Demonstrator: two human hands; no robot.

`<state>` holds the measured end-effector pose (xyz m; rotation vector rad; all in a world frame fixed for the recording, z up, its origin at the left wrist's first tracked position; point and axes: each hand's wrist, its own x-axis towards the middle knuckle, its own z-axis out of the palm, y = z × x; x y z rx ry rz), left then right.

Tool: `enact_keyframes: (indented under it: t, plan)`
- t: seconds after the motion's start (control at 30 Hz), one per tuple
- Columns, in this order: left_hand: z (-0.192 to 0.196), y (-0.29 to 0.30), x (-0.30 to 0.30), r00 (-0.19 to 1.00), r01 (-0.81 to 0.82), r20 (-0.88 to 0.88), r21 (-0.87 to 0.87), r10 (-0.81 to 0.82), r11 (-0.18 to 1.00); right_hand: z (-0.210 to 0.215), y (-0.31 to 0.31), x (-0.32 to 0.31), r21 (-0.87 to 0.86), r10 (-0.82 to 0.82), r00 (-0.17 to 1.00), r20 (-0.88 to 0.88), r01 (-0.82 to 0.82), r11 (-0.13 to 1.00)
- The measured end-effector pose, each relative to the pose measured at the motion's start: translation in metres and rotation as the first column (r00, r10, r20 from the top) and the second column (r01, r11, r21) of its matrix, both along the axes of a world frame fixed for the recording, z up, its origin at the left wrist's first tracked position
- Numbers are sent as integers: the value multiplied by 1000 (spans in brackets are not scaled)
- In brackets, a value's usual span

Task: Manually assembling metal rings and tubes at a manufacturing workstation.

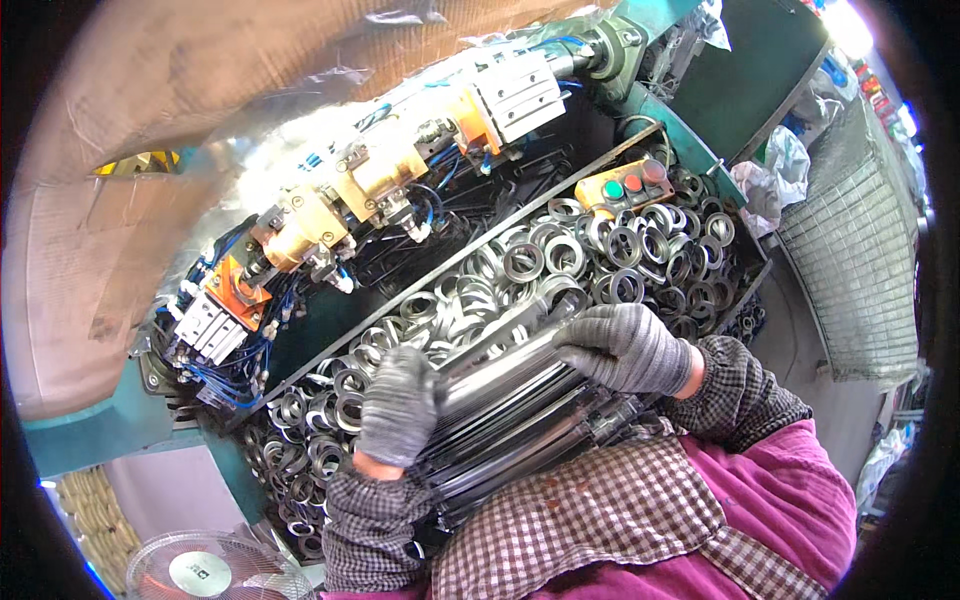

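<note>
You are holding the top tube across your front, between your body and a heap of metal rings. Beyond the rings, a straight divider bar is running diagonally past both hands, well apart from them, and the machine's cylinders and blue hoses are standing on its far side. The button box is sitting beyond your right hand, leaving a stretch of rings between. Toward your body, room is running short: the other tubes are lying just beside your checked apron.

Your right fingers are clamping the tube's right end. Your left hand is meeting its left end, but its fingers are blurring, so you cannot tell whether they are gripping. The tube is looking long, smooth and silvery, catching bright streaks; those below are showing darker bands.
</note>
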<state>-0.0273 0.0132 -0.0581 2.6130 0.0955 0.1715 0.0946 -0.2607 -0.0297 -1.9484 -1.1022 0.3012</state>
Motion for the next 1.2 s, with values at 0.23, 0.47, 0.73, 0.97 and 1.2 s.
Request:
enact_keyframes:
  t: [0.23, 0.47, 0.73, 0.97, 1.2]
  plan:
    - [44, -22, -6, 996, -20, -78, -577, -31, 816, -16, 51, -1, 245, 331, 780, -531, -233, 941]
    - [64, -3, 13, 998, 30, -33, -384, -46, 923, 10, 99, 21, 341, 520, 737, -431, -401, 850]
    - [71, 90, 38, 888, -221, 340, -273, 309, 936, 7, 180, 67, 395, 365, 155, -918, 296, 870]
    - [81, 85, 91, 902, -134, 431, 233, 21, 963, -33, 233, 89, 329, 239, 610, -755, 38, 944]
    - [62, 93, 123, 848, -138, 523, 371, -84, 918, -36, 195, 54, -701, 318, 942, 107, -156, 696]
